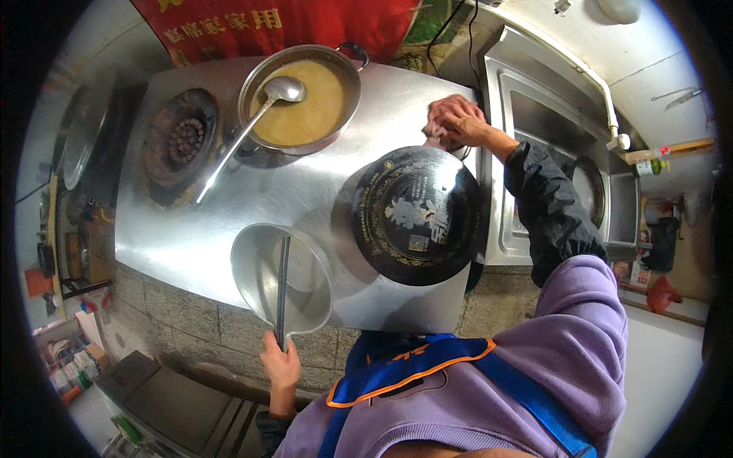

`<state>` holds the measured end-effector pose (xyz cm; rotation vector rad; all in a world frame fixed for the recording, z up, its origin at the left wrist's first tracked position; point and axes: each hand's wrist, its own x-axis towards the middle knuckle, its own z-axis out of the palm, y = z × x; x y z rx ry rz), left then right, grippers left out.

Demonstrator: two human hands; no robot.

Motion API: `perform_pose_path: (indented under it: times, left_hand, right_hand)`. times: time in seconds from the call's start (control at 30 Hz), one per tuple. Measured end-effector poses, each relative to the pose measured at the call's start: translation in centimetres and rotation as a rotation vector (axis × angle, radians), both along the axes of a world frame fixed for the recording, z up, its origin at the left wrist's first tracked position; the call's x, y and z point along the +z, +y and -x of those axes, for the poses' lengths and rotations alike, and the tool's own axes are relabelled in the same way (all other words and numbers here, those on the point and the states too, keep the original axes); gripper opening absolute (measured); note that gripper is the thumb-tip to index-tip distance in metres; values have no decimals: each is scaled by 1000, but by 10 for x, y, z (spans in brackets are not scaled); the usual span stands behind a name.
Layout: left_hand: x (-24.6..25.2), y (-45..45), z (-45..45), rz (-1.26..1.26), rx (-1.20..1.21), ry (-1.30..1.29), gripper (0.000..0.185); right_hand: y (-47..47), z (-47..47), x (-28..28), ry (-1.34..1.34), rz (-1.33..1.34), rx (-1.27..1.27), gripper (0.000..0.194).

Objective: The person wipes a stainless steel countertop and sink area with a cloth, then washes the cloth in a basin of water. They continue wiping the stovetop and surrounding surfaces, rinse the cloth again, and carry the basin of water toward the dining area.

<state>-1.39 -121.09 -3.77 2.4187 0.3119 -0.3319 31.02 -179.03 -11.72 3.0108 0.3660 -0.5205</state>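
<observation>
My left hand point(280, 363) grips the handle end of a metal saucepan point(312, 275), with a pair of dark chopsticks point(283, 275) lying across the pan's inside and held at the same place. At the back right of the steel worktop, my right hand point(461, 121) is closed on a crumpled reddish-brown cloth point(438, 137). Just in front of that hand is a round black cooker plate point(401, 229) bearing gold markings. A wide pot point(242, 109) of cloudy yellow liquid point(309, 114) stands at the back, and a steel ladle point(235, 150) leans over its rim, bowl upward.
A round burner point(186, 140) is set into the worktop point(194, 240) at the left. To the right stands a steel sink point(498, 172) with a white pipe point(601, 86) above it and a round pan point(588, 183) inside. Red printed sheeting point(320, 26) hangs behind the pot.
</observation>
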Motion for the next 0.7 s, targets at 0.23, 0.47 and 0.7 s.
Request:
perform_pose_path:
  times: [0.23,0.47,0.7]
  left_hand:
    - [-1,-6,0,-47,-32,-30,28]
    - [3,-9,-11,-68,-67,-24,24]
    - [11,-22,-26,-25,-132,-59,26]
  right_hand:
    - [103,-49,-32,-185,-57,160,72]
    - [46,-100,-38,-513,-123,-49,62]
    - [13,-40,-44,-109,73,-393,73]
